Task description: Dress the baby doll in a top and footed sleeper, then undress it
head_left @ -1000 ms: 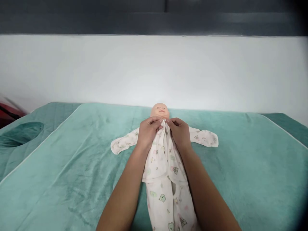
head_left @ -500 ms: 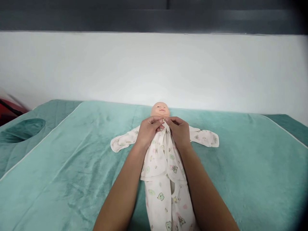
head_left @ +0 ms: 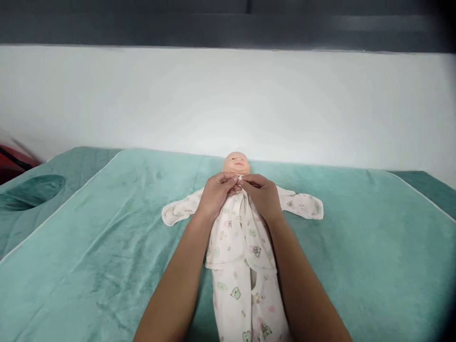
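A baby doll (head_left: 236, 162) lies on its back on a teal blanket (head_left: 107, 228), head away from me. It wears a white romper (head_left: 239, 247) printed with small animals, sleeves spread to both sides. My left hand (head_left: 214, 195) and my right hand (head_left: 262, 197) meet at the doll's chest just below the chin. Both pinch the romper's front edges at the neckline, fingers closed and touching each other. What lies between the fingertips is too small to make out.
The teal blanket covers a bed or table that runs to a white wall (head_left: 228, 99) behind. A dark teal hollow (head_left: 30, 191) shows at the far left, beside something red (head_left: 12, 161) at the frame's edge.
My two hands have drawn closer together at the neckline, bringing the romper's front edges together. The view has shifted slightly.
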The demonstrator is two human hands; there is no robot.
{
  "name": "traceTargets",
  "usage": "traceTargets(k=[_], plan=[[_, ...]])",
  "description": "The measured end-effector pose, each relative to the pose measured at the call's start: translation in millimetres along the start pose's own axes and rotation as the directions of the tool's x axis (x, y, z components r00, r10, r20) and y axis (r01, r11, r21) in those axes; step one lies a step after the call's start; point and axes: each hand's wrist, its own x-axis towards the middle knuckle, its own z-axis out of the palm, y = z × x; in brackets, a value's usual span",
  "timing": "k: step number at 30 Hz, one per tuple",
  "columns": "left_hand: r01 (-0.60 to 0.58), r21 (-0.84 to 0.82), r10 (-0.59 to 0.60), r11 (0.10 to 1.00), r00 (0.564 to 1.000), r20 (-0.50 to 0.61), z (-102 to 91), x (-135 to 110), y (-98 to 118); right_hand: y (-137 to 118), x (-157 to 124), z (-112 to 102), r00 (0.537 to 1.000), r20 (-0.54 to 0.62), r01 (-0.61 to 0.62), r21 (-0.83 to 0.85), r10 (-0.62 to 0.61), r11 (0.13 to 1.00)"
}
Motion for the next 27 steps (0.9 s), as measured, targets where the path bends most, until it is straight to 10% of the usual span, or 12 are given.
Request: traceTargets(k=[8,17,27], plan=[[0.027,0.010,-0.026,1.000,0.999,-0.031,4.0,-2.7,6.4,-4.1,-3.4,0.0,0.990,0.120,0.092,-0.215,-0.067,0.972],[-0.005,0.009,0.005,1.000,1.000,-0.007,2.5,0.2,-0.5,4.8,1.0,-6.5,0.986,0.125,-0.118,0.062,0.110,0.991],[-0.041,0.067,0.042,0.997,0.999,-0.019,1.5,1.1,-3.3,8.2,5.0,-1.8,0.986,0.066,-0.155,0.008,0.154,0.988]])
